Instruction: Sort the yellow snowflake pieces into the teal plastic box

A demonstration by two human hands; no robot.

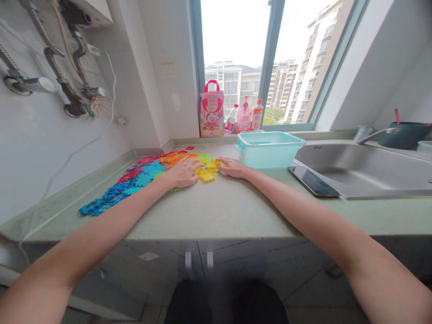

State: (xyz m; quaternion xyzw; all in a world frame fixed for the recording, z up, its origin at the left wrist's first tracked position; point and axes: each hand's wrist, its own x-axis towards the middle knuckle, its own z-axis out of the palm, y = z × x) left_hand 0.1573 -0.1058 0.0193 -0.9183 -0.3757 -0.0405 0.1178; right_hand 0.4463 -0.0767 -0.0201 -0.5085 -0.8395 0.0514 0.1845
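Yellow plastic interlocking pieces [207, 175] lie in a small cluster on the countertop, between my two hands. My left hand [184, 172] rests over the pile with its fingers spread, the tips at the left side of the yellow cluster. From the other side my right hand [232, 168] touches the cluster's right edge, its fingers stretched out and loosely bent. To the left spread similar pieces sorted roughly by colour: orange pieces [172, 158], light blue pieces [148, 173] and dark blue pieces [108, 198]. Some pieces are hidden under my left hand.
A turquoise plastic tub [270, 150] stands right of my hands. Beyond it are a dark phone [312, 181] and a steel sink [364, 171]. A pink handled bag [212, 112] and several bottles line the windowsill. Pipes [57, 67] hang on the left wall.
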